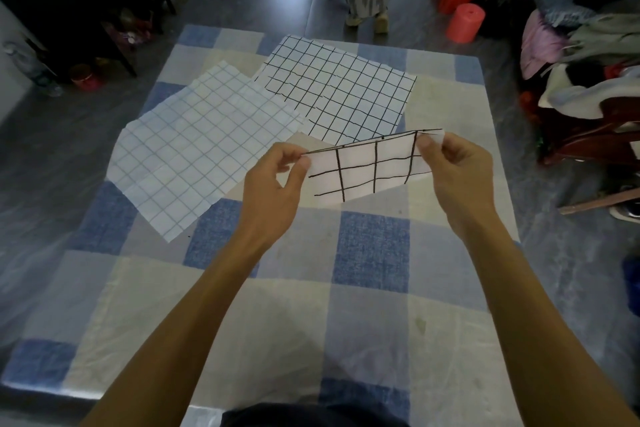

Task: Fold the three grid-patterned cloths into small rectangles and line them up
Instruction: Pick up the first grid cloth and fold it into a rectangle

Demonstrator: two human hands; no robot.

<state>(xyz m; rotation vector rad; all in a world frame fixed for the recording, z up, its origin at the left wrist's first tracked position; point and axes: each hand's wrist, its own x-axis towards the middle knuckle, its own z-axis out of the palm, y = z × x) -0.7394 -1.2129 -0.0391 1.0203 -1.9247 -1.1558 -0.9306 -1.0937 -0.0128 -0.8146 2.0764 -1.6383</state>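
A white fabric cloth with a bold black grid [367, 168], folded to a narrow strip, hangs tilted in the air, its top corners pinched by the left hand [273, 180] and right hand [457, 166]. Beyond it, a white thin-black-grid cloth [341, 87] lies flat and unfolded on the worktop [374, 253]. To its left lies a creased pale-blue-grid cloth [204, 146], also unfolded, overlapping its edge
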